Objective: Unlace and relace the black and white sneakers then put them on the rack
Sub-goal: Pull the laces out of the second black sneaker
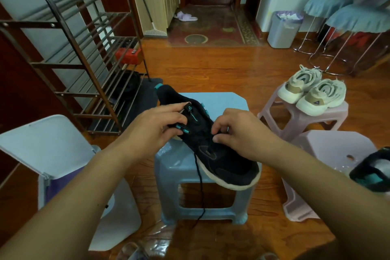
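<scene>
Head view. A black sneaker (207, 145) with a white sole and teal accents lies across the top of a pale blue stool (202, 177), its toe pointing toward the person and overhanging the stool's near right edge. The left hand (156, 126) holds the shoe at the tongue, fingers curled over the upper, with the index finger lying along the tongue tab. The right hand (242, 131) sits on the opposite side of the shoe, thumb and bent fingers drawn together at the eyelet row; it appears to pinch the black lace (199, 177), though the contact itself is too dark to confirm. Below the right hand, 1 loose end of that lace hangs down past the front of the stool toward the floor. To the left of the left hand stands a metal shoe rack (80, 65) with slatted shelves. Beyond and to the right of the right hand, 2 cream sneakers (312, 93) rest side by side on a pink stool (304, 120). Near the right forearm, a second pink stool (329, 154) carries a dark shoe with teal trim (372, 173), cut off by the frame edge.
</scene>
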Demonstrator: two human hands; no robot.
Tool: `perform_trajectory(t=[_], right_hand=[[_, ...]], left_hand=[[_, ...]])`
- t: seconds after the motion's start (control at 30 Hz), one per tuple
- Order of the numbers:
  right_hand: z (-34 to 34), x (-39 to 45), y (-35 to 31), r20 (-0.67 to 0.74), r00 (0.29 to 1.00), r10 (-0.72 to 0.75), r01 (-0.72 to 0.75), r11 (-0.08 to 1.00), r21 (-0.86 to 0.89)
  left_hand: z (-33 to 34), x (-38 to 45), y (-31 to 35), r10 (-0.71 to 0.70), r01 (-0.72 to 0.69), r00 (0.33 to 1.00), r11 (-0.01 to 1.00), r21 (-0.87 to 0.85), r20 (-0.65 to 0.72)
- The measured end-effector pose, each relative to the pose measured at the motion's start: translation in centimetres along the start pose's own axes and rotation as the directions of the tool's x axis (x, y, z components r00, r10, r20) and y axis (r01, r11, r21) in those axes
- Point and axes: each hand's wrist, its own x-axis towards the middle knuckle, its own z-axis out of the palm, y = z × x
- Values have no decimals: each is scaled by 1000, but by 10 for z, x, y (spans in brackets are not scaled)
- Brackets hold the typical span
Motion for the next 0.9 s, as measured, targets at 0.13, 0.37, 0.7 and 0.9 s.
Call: perform_trajectory(t=[0.13, 0.37, 0.7, 0.9], right_hand=[[3, -6, -10, 1, 972, 237, -232, 951, 205], [18, 1, -36, -26, 864, 502, -465, 819, 337], [-10, -49, -34, 406, 907, 114, -166, 982, 95], [-10, -12, -31, 292, 814, 502, -580, 681, 447]], left_hand=[[6, -2, 0, -47, 47, 999, 999, -4, -20], [5, -3, 8, -45, 48, 998, 995, 93, -33], [5, -2, 23, -55, 71, 995, 978, 195, -86], [5, -1, 20, -91, 100, 994, 981, 165, -59]])
